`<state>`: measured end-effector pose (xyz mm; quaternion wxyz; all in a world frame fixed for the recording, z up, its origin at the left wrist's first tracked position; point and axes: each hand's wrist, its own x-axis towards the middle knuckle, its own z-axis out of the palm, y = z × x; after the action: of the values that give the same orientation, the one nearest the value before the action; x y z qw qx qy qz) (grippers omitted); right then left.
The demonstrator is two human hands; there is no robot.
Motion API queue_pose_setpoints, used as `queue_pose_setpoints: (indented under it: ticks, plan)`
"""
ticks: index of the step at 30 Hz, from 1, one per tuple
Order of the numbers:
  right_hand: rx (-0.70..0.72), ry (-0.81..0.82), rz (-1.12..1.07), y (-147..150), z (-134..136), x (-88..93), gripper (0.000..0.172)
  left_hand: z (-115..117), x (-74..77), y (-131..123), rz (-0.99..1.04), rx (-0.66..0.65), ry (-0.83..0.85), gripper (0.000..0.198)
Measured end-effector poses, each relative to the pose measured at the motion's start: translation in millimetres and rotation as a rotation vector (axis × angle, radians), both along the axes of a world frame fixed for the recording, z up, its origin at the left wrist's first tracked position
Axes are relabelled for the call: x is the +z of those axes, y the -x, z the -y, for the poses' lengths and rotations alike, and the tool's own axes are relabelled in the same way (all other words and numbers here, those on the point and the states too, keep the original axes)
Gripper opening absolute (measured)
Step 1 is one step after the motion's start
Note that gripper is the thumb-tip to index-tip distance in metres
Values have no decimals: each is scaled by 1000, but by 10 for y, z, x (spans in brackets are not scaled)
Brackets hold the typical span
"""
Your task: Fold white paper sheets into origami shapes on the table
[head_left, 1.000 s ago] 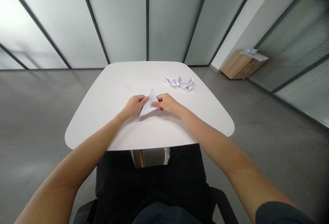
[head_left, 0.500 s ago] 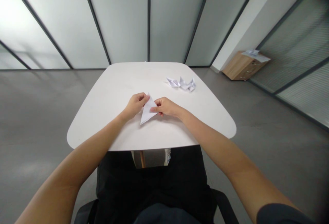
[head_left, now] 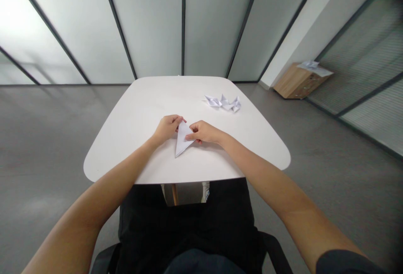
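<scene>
Two hands [head_left: 185, 131] pinch a folded white paper triangle [head_left: 183, 139] with curled fingers

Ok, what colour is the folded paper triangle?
The folded paper triangle is plain white, clearest in the head view.

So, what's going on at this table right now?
A seated person holds a folded white paper triangle with both hands, over a white rounded table. The left hand pinches its upper corner, and the right hand grips its right side. Some small folded white paper pieces lie farther across the table, untouched.
</scene>
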<state>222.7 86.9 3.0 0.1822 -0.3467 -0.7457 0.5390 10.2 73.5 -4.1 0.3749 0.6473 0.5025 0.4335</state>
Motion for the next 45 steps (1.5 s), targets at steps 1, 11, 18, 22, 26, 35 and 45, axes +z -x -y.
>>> queue_pose_setpoints:
  ticks: [1,11,18,22,26,35,45]
  plan:
    - [-9,-10,4,-3,-4,3,38,2,-1,-5,35,6,17,49]
    - [-68,-9,-22,-33,1,3,38,28,11,-11,187,42,89,47]
    - [-33,-36,-2,-48,-13,-19,38,22,13,17,170,-23,99,48]
    - [-52,-12,-40,-32,-12,-13,38,42,28,-9,248,-36,93,45]
    - [-49,7,-52,-21,-23,-14,35,50,35,-53,363,-37,99,35]
    - [-22,20,-22,3,-8,7,38,21,5,-51,403,39,25,14]
    - [-16,37,-45,5,-4,11,39,8,-9,-40,181,72,-114,27]
